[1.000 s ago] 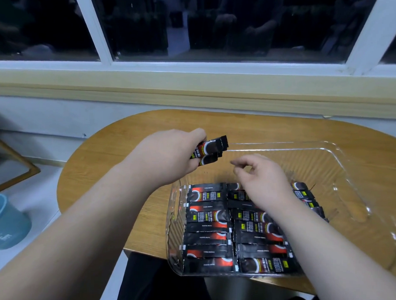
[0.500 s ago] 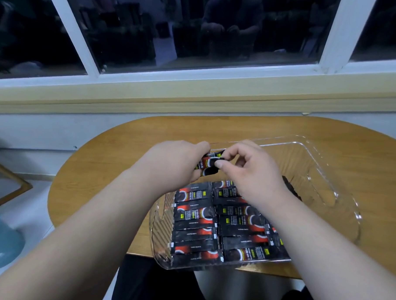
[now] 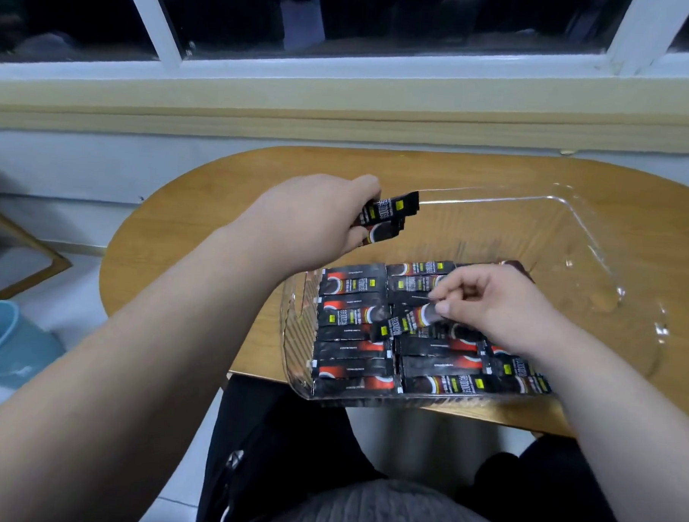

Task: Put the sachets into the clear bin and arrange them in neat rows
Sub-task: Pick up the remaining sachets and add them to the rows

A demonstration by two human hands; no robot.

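A clear bin (image 3: 596, 248) lies on the wooden table. Its near half holds several black-and-red sachets (image 3: 351, 340) laid flat in two rows. My left hand (image 3: 317, 220) hovers over the bin's far left corner, shut on a small bundle of sachets (image 3: 392, 215) that stick out to the right. My right hand (image 3: 495, 303) is low inside the bin, pinching one sachet (image 3: 407, 320) by its right end; this sachet lies tilted over the right row. My right forearm hides part of that row.
The oval wooden table (image 3: 202, 231) stands against a wall below a window sill (image 3: 341, 106). A light blue bucket (image 3: 3, 344) sits on the floor at the left. The bin's far and right part holds no sachets. My lap is below the table's near edge.
My right hand took one sachet from the bundle in my left hand and carried it down into the bin onto the right row. My left hand stayed above the bin's far left corner.
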